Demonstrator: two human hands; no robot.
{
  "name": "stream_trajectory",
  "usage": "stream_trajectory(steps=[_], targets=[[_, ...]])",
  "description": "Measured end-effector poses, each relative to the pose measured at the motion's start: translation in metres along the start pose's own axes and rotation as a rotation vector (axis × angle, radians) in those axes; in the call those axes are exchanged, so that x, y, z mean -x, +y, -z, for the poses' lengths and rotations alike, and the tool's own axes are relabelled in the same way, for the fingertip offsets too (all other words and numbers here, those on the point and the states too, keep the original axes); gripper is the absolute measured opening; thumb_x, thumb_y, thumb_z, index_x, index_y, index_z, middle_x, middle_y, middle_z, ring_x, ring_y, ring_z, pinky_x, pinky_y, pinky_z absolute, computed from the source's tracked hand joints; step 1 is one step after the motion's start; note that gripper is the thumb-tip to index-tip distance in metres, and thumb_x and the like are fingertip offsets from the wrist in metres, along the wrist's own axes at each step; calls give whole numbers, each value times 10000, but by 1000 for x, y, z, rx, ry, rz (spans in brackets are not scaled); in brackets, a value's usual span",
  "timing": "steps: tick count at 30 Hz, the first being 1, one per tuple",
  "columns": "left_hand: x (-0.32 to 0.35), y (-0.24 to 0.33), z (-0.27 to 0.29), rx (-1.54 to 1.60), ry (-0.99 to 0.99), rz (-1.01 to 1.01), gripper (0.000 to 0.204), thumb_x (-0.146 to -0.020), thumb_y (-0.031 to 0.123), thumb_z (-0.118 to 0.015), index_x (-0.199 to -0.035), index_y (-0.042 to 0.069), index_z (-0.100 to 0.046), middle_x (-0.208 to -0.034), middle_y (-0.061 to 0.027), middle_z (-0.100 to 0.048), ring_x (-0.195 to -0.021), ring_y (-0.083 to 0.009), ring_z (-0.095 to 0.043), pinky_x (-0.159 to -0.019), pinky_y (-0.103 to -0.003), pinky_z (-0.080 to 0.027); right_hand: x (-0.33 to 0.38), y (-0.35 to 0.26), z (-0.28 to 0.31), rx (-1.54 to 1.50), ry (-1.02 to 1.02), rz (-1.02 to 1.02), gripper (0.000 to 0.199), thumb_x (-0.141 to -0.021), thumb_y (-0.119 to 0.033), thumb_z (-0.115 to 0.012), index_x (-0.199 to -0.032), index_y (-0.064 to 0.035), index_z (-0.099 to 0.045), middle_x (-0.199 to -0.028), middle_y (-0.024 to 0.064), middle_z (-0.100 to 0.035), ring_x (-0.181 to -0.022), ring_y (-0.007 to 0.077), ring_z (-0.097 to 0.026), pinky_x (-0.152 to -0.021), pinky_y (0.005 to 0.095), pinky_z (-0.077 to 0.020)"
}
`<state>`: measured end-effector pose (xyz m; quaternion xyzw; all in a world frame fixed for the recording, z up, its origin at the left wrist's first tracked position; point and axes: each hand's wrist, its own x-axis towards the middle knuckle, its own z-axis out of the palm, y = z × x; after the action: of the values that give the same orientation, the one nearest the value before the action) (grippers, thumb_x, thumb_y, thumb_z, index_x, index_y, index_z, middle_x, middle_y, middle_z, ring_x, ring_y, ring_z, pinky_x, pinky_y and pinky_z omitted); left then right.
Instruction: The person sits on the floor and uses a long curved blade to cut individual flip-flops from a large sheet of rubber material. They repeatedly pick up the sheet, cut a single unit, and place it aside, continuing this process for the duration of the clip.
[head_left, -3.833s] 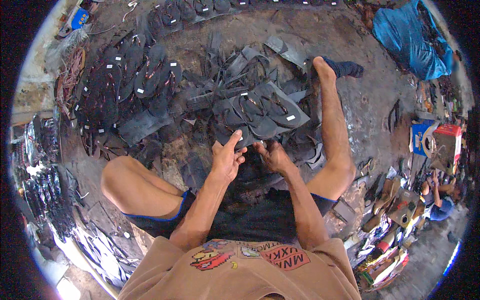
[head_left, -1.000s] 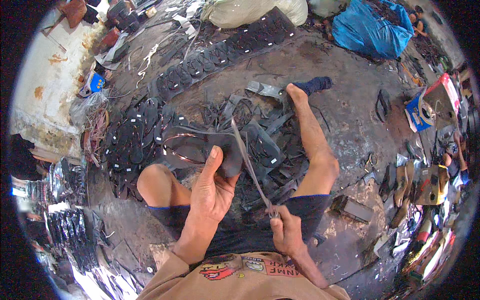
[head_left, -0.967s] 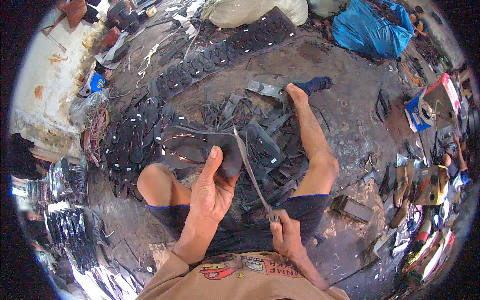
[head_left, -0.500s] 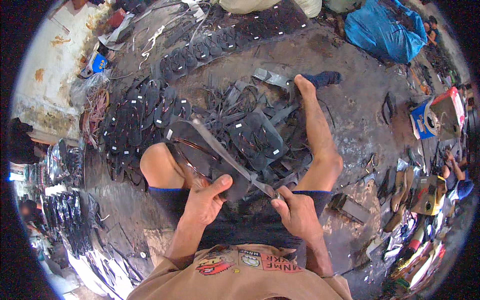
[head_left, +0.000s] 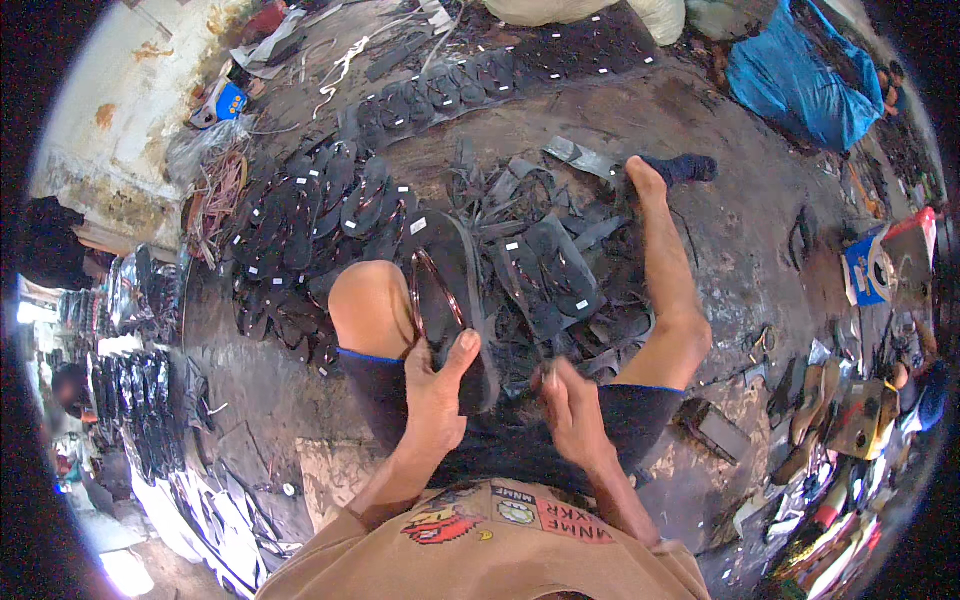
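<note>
My left hand (head_left: 437,395) grips the heel end of a black flip-flop sandal (head_left: 450,290) with a brown strap, held over my left knee (head_left: 368,300). My right hand (head_left: 572,405) is closed just to the right of it, near my lap; it is blurred and what it pinches cannot be made out. A heap of black sandals (head_left: 545,265) lies between my legs, and my right foot (head_left: 645,180) stretches out beyond it.
Rows of black sandals (head_left: 320,205) cover the ground at left and along the back (head_left: 450,85). A blue tarp bundle (head_left: 800,80) sits far right. Shoes and boxes (head_left: 850,420) crowd the right edge. More dark sandal stacks (head_left: 140,400) lie at left.
The sandal came down from in front of me onto my left knee. My right hand moved forward from my lap toward the sandal's heel.
</note>
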<state>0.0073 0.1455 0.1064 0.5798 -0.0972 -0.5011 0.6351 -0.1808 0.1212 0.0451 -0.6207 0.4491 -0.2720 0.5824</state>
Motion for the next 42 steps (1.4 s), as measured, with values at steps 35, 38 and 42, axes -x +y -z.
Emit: stream_trajectory(steps=[35, 38, 42], targets=[[-7, 75, 33, -122, -359, 232, 296, -1030, 221, -684, -1248, 27, -638, -1073, -40, -740, -969, -138, -714, -878, -295, -577, 50, -47, 30, 43, -68, -62, 378, -1064, -353, -521, -1246, -47, -647, -808, 202, -683, -753, 354, -691, -687, 426, -520], [7, 68, 41, -77, -317, 321, 320, -1032, 233, -682, -1278, 36, -628, -1086, -30, -736, -994, -133, -711, -887, -300, -577, 121, -17, 30, 253, -182, -159, 394, -1047, -393, -522, -1174, -40, -641, -813, 283, -671, -789, 498, -688, -681, 507, -525], [12, 62, 46, -100, -293, 335, 342, -1033, 241, -683, -1302, 39, -616, -1128, -27, -724, -1030, -127, -695, -908, -301, -565, 152, -16, 34, 249, -210, -231, 406, -1027, -424, -559, -1129, -37, -634, -814, 293, -662, -799, 512, -677, -685, 529, -526]])
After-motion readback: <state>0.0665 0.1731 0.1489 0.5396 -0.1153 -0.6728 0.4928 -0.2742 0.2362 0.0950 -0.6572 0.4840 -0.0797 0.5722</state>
